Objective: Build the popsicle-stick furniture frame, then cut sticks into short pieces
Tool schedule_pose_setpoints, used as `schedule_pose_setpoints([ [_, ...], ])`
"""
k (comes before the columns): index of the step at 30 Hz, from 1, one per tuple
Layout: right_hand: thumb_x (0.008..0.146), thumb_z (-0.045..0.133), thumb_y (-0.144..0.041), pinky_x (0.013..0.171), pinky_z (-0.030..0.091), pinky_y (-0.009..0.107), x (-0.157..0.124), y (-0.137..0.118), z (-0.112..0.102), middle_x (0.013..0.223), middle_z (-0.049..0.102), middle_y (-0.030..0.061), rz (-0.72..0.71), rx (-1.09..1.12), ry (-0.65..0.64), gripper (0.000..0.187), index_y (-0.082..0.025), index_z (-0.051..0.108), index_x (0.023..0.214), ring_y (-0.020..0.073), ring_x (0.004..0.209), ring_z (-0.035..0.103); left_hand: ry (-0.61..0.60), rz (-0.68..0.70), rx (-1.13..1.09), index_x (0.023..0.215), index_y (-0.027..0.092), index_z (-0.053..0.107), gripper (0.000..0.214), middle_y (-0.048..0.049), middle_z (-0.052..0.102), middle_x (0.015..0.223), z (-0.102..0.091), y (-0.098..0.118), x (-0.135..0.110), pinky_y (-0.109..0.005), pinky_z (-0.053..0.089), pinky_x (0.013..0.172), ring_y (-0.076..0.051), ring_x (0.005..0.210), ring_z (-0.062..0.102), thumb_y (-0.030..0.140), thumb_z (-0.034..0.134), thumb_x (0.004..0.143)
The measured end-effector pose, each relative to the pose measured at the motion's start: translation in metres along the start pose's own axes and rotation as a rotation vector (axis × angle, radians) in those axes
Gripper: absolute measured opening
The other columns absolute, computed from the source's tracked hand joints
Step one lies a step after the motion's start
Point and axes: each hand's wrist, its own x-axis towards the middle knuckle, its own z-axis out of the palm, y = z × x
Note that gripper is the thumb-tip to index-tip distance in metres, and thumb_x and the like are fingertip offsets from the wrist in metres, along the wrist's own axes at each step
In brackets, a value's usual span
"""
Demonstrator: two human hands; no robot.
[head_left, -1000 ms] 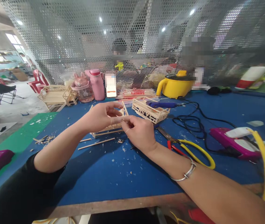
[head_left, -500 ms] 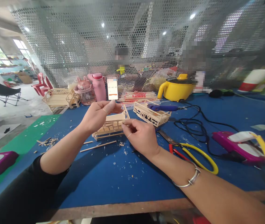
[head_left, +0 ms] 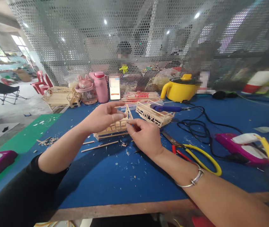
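A small model built of thin wooden sticks (head_left: pixel 117 127), with a railing and an upright end frame, stands on the blue table. My left hand (head_left: pixel 103 118) hovers over its left and middle part, palm down, index finger and thumb apart, with nothing visible between them. At the model's right end my right hand (head_left: pixel 146 135) is closed in a pinch against the railing. Whatever lies between those fingertips is too small or hidden to make out. Just in front of the model lies a loose wooden stick (head_left: pixel 100 146).
Behind my right hand sits a second stick model (head_left: pixel 148 116), a blue-handled corded tool (head_left: pixel 171 109) across it. Scissors (head_left: pixel 204 153) lie right, near a purple power strip (head_left: pixel 241 148). Farther back are a phone (head_left: pixel 115 88), pink bottle (head_left: pixel 101 88) and yellow pot (head_left: pixel 182 91). Wood scraps (head_left: pixel 46 142) lie left.
My left hand has lowered and shifted right, closer to my right hand, its thumb and index finger now farther apart. My right hand keeps its pinch at the model's end, almost unmoved.
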Motion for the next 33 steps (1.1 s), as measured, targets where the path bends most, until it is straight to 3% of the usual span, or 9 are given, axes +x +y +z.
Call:
schedule_pose_setpoints([
  [4,0.074,0.057,-0.029,0.056,0.041,0.023,0.000,0.000,0.002,0.056,0.064,-0.0008,0.006,-0.035,0.000,0.017,-0.022,0.072,0.078,0.0119,0.053,0.057,-0.085,0.059,0.180,0.127,0.014,0.043,0.060,-0.0087,0.068,0.097,0.005,-0.004,-0.001,-0.029,0.048,0.074,-0.017,0.086,0.063,0.020,0.060,0.070],
  [11,0.073,0.056,-0.025,0.055,0.040,0.022,0.000,-0.002,0.005,0.058,0.066,-0.0010,0.027,-0.084,-0.008,0.018,-0.024,0.073,0.079,0.0117,0.053,0.057,0.004,0.170,0.385,0.119,0.018,0.052,0.047,-0.0047,0.069,0.089,0.010,-0.011,-0.001,-0.029,0.048,0.072,-0.016,0.081,0.063,0.023,0.057,0.073],
  [18,0.077,0.054,-0.027,0.058,0.040,0.023,0.000,0.001,0.003,0.065,0.070,0.0004,0.006,-0.097,-0.049,0.019,-0.025,0.072,0.083,0.0131,0.059,0.061,0.055,0.164,0.328,0.115,0.020,0.056,0.043,-0.0052,0.070,0.086,0.012,-0.010,-0.002,-0.028,0.046,0.067,-0.017,0.074,0.063,0.026,0.058,0.072],
  [23,0.081,0.053,-0.028,0.061,0.040,0.023,-0.001,0.004,0.002,0.079,0.073,-0.0004,-0.084,-0.122,-0.061,0.019,-0.025,0.070,0.088,0.0135,0.069,0.064,0.068,0.137,0.322,0.113,0.020,0.057,0.043,-0.0042,0.070,0.081,0.013,-0.008,-0.002,-0.028,0.045,0.065,-0.017,0.071,0.062,0.028,0.061,0.071],
  [28,0.079,0.058,-0.033,0.060,0.040,0.023,0.002,0.005,-0.004,0.072,0.071,0.0000,-0.124,-0.101,-0.061,0.016,-0.020,0.068,0.078,0.0133,0.066,0.063,0.061,0.140,0.366,0.116,0.020,0.055,0.043,-0.0046,0.070,0.083,0.013,-0.008,-0.003,-0.028,0.045,0.064,-0.017,0.071,0.062,0.030,0.057,0.074],
  [33,0.076,0.060,-0.030,0.058,0.040,0.023,0.008,0.007,-0.011,0.067,0.068,-0.0004,-0.066,-0.003,-0.097,0.013,-0.019,0.065,0.076,0.0120,0.061,0.059,0.054,0.150,0.412,0.115,0.019,0.054,0.041,-0.0040,0.070,0.079,0.014,-0.007,-0.004,-0.028,0.044,0.063,-0.016,0.069,0.061,0.031,0.055,0.076],
])
